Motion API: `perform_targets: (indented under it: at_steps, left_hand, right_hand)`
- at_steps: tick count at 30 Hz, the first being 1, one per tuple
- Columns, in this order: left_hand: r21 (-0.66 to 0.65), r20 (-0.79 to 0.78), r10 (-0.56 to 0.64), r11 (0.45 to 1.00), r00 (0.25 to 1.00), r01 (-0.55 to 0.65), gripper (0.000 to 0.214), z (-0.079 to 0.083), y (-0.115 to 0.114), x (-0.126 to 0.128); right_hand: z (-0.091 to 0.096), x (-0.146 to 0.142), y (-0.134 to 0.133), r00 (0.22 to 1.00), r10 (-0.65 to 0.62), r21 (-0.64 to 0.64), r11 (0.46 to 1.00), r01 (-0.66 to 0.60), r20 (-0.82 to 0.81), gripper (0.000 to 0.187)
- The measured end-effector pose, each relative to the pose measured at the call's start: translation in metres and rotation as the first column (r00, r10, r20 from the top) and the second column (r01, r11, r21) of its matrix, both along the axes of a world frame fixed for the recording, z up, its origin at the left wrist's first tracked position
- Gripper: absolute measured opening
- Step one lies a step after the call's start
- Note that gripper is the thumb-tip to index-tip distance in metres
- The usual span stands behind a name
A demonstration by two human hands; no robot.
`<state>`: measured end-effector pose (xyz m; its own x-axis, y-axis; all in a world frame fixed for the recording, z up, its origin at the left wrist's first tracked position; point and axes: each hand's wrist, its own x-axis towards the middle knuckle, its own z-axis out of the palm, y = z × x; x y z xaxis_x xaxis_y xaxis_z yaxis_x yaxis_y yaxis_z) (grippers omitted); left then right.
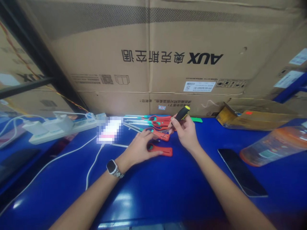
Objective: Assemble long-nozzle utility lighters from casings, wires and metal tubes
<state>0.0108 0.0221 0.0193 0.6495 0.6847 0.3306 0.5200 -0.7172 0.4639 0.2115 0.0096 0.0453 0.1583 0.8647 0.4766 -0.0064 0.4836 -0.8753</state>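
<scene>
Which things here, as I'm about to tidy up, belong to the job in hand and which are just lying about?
Seem part of the job:
screwdriver, in the right hand
red lighters, at the left hand

Seem just lying about:
dark phone
bottle
small box
power strip

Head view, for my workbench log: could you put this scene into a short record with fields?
Left hand: the left hand is at the nearest red-handled tool; exact grip unclear
Left wrist: watch
Right hand: the right hand holds a black-and-yellow screwdriver
Beyond hands: more red-handled tools with metal rods
Left side: white power strip; bright pixelated item
Right side: dark phone; orange-and-clear container; small carton
Surface: blue tabletop
Backdrop: cardboard, AUX print upside down
</scene>
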Motion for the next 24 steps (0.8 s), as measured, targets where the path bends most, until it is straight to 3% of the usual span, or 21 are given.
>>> perform_targets:
  at_steps: [4,10,19,24]
  left_hand:
    - [0.009,-0.072,-0.104,0.994,0.992,0.105,0.053,-0.005,-0.004,0.009]
    - [0.067,-0.129,-0.180,0.979,0.975,0.190,0.028,-0.012,-0.003,0.015]
    - [0.072,-0.150,-0.117,0.989,0.982,0.129,0.030,-0.002,-0.006,0.011]
    - [-0.014,-0.127,-0.105,0.994,0.986,0.104,0.025,-0.002,0.006,-0.005]
  right_hand:
    - [-0.005,0.010,-0.004,0.997,-0.027,-0.067,0.997,0.031,0.068,0.034]
    - [-0.015,0.010,-0.012,0.993,0.030,-0.095,0.995,-0.019,0.114,0.031]
    - [-0.005,0.004,-0.014,1.000,-0.001,-0.044,0.999,0.001,0.003,0.029]
    - [-0.009,-0.002,-0.012,1.000,0.016,-0.052,0.999,-0.018,-0.023,0.030]
